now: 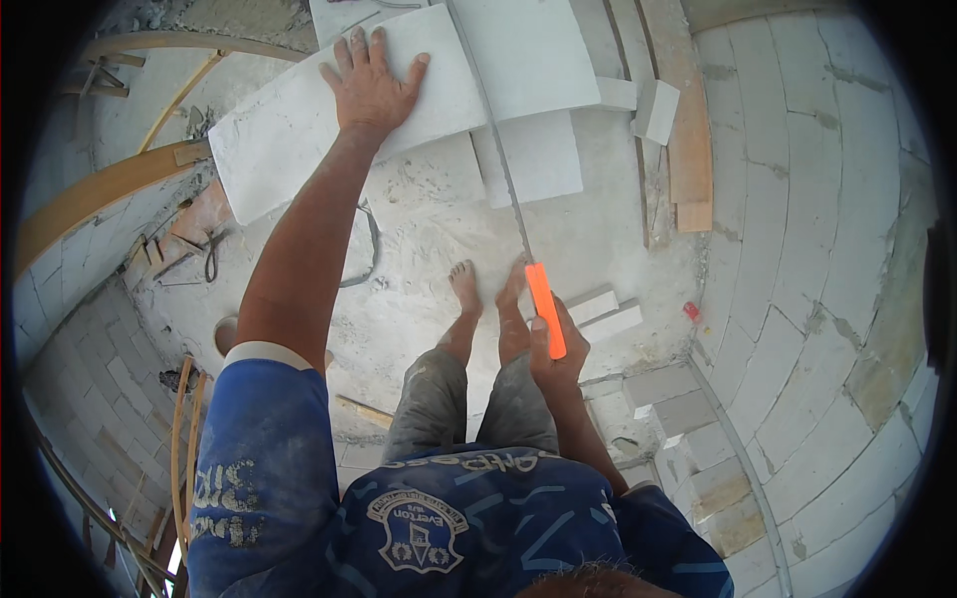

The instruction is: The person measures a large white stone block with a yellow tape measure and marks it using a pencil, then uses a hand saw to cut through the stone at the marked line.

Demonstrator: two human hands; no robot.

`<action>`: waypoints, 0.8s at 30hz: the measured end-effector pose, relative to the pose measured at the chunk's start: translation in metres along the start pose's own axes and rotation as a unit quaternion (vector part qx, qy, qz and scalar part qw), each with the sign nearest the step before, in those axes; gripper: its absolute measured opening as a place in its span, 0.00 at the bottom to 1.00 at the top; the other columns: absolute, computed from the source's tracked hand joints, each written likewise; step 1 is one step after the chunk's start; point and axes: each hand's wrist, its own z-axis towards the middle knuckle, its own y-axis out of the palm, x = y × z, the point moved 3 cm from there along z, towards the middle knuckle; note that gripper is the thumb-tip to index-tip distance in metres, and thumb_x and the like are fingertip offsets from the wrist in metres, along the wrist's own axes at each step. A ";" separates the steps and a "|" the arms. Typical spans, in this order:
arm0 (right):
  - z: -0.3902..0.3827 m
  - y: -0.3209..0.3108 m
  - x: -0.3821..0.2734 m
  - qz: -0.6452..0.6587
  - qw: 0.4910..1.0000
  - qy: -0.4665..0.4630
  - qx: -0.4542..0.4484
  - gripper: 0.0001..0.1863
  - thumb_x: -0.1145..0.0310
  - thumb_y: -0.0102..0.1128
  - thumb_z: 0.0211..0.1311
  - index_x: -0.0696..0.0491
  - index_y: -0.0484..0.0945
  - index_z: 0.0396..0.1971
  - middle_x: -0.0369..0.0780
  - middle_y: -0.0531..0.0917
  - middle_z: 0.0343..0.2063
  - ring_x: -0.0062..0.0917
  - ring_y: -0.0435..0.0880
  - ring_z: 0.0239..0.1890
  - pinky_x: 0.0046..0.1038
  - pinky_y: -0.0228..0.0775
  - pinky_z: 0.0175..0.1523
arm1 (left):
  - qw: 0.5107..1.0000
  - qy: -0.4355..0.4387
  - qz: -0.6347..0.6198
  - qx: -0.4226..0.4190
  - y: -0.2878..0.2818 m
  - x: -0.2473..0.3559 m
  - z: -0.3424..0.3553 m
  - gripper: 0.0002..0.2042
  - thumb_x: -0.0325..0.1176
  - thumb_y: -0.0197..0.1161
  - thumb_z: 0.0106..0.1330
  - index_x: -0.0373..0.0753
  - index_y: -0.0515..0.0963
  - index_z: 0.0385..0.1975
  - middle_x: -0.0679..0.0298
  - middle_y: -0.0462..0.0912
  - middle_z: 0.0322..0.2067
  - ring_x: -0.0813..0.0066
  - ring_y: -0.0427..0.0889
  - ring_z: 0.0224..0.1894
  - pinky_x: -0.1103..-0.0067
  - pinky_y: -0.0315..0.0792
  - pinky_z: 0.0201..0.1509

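Note:
My left hand [374, 88] lies flat with spread fingers on top of a large white lightweight concrete block [274, 154]. In my right hand [560, 367] is a handsaw [544, 311], gripped by its orange handle. Its long thin blade reaches away from me along the right end of that block. Another white block [528, 50] lies just right of the blade. Whether the teeth are in the block or in the gap between the two, I cannot tell. A lower white slab [543, 159] shows underneath.
Two small white offcuts [610, 319] lie on the floor right of my bare feet. Wooden planks [690, 149] run along the block wall [797, 189] at right, with a white piece [656, 112] on them. Timber [110, 204] stands at left; a dark wire loop [373, 249] lies nearby.

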 end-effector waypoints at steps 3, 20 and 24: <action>0.022 0.001 0.000 0.001 1.000 -0.013 0.010 0.21 0.68 0.60 0.72 0.60 0.78 0.61 0.41 0.87 0.35 0.23 0.86 0.33 0.25 0.78 0.42 | 1.000 0.002 0.002 -0.001 0.001 0.002 0.002 0.44 0.72 0.47 0.69 0.39 0.62 0.73 0.50 0.59 0.74 0.48 0.52 0.77 0.44 0.42 0.77; 0.105 0.036 -0.003 0.088 0.996 -0.010 0.006 0.21 0.68 0.60 0.72 0.60 0.78 0.60 0.39 0.84 0.28 0.17 0.82 0.25 0.23 0.76 0.33 | 0.994 0.020 -0.096 -0.037 0.015 0.030 0.053 0.22 0.45 0.50 0.74 0.38 0.74 0.60 0.51 0.79 0.58 0.53 0.74 0.64 0.53 0.60 0.70; 0.097 0.039 -0.010 0.091 0.996 -0.009 0.012 0.20 0.68 0.60 0.72 0.61 0.78 0.59 0.36 0.82 0.23 0.17 0.81 0.21 0.22 0.74 0.30 | 0.993 0.013 -0.082 -0.082 0.011 0.034 0.048 0.24 0.47 0.49 0.75 0.37 0.73 0.61 0.50 0.77 0.61 0.53 0.72 0.66 0.52 0.58 0.72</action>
